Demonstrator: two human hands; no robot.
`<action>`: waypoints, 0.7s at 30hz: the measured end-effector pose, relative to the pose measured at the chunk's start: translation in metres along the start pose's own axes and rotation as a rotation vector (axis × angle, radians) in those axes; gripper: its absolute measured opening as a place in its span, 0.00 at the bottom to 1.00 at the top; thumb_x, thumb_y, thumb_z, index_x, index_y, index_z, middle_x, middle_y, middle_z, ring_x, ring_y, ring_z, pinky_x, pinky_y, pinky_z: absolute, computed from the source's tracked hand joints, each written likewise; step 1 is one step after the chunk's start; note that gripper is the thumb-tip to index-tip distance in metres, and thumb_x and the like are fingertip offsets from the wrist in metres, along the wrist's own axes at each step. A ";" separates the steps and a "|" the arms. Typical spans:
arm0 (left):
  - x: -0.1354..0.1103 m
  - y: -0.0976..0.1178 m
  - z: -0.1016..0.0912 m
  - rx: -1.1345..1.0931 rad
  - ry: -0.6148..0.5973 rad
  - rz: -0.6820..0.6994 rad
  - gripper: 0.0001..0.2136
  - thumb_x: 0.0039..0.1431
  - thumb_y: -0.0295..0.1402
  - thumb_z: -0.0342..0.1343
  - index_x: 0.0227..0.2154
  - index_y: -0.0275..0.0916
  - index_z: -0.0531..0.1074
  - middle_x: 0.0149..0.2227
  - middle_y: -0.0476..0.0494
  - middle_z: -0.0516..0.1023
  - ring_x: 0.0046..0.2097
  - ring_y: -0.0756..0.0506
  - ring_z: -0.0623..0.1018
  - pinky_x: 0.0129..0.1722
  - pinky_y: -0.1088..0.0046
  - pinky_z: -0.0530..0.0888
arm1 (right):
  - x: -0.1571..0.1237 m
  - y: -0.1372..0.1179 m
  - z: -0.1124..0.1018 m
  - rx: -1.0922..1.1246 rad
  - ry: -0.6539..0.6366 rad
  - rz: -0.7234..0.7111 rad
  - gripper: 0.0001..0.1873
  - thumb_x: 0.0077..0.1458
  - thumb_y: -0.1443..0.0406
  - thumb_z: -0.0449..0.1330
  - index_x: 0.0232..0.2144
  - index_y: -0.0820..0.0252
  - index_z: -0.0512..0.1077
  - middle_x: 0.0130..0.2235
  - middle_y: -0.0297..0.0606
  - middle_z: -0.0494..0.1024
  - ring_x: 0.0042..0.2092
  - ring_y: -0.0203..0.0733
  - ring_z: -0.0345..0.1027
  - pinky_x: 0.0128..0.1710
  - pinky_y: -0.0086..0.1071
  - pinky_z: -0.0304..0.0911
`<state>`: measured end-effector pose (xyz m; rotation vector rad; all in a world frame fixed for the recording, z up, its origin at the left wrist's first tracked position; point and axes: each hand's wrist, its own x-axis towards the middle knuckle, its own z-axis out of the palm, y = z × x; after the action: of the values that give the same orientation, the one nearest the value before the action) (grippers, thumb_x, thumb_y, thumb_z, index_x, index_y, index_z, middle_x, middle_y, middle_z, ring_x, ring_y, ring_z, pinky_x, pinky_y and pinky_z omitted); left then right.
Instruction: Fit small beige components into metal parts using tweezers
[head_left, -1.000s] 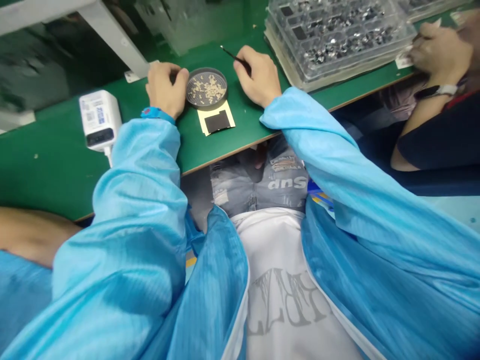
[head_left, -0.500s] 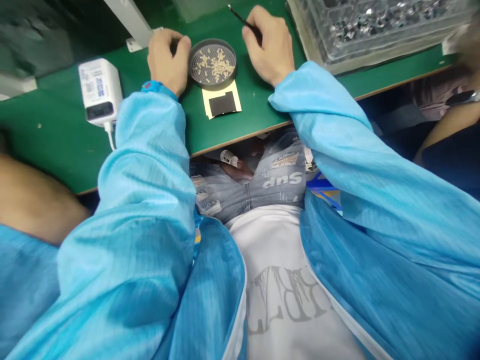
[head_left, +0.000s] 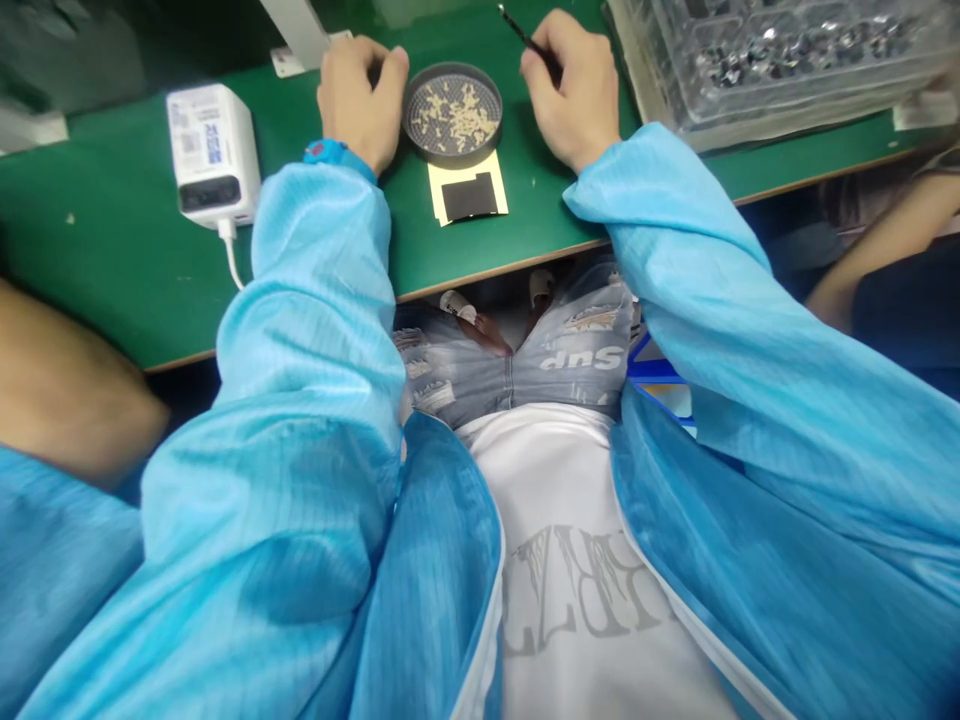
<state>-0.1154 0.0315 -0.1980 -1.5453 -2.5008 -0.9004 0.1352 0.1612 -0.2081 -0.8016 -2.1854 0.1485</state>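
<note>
A round dark dish [head_left: 453, 157] holds many small cream-coloured pieces [head_left: 466, 112]. Just left of it, my left hand [head_left: 364, 100] rests with curled fingers; the fingertips and anything in them are hidden. On the dish's right side, my right hand [head_left: 576, 90] is closed around a thin black pen-like tool [head_left: 517, 28], whose light tip points up and left, away from the dish. In front of the dish, partly beneath it, lies a yellow paper pad [head_left: 439, 185] with a black rectangle [head_left: 470, 197] on it.
A white box-shaped device [head_left: 214, 150] with a cable [head_left: 232, 258] stands left on the green table [head_left: 112, 240]. At the back right is a clear plastic tray [head_left: 720, 110] of shiny small parts. Other people's arms show at left [head_left: 67, 385] and right [head_left: 889, 235].
The view has shifted, so the table and hands appear farther right and slightly higher. Both hands keep their places beside the dish. The other person's arm at right has moved.
</note>
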 end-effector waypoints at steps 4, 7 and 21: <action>-0.003 0.002 -0.002 0.016 -0.027 -0.006 0.26 0.70 0.63 0.43 0.51 0.48 0.69 0.56 0.56 0.71 0.59 0.55 0.67 0.66 0.73 0.60 | 0.000 0.002 -0.001 0.006 0.005 0.001 0.07 0.71 0.64 0.56 0.37 0.54 0.69 0.38 0.32 0.79 0.40 0.39 0.69 0.43 0.37 0.63; -0.009 0.009 -0.005 0.104 -0.053 0.009 0.23 0.71 0.60 0.44 0.52 0.49 0.69 0.59 0.58 0.71 0.62 0.56 0.65 0.67 0.72 0.60 | -0.001 0.001 -0.003 0.042 0.026 -0.003 0.08 0.70 0.64 0.55 0.36 0.54 0.70 0.37 0.33 0.79 0.40 0.40 0.71 0.43 0.38 0.64; -0.014 0.043 -0.016 -0.068 -0.067 -0.142 0.08 0.76 0.41 0.50 0.45 0.47 0.72 0.59 0.53 0.73 0.66 0.45 0.66 0.65 0.61 0.61 | -0.011 0.006 -0.023 0.322 0.011 -0.095 0.10 0.64 0.54 0.56 0.32 0.39 0.76 0.29 0.34 0.76 0.34 0.49 0.74 0.41 0.50 0.68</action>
<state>-0.0765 0.0263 -0.1711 -1.4552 -2.6827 -0.9779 0.1599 0.1562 -0.2014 -0.5156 -2.1117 0.4348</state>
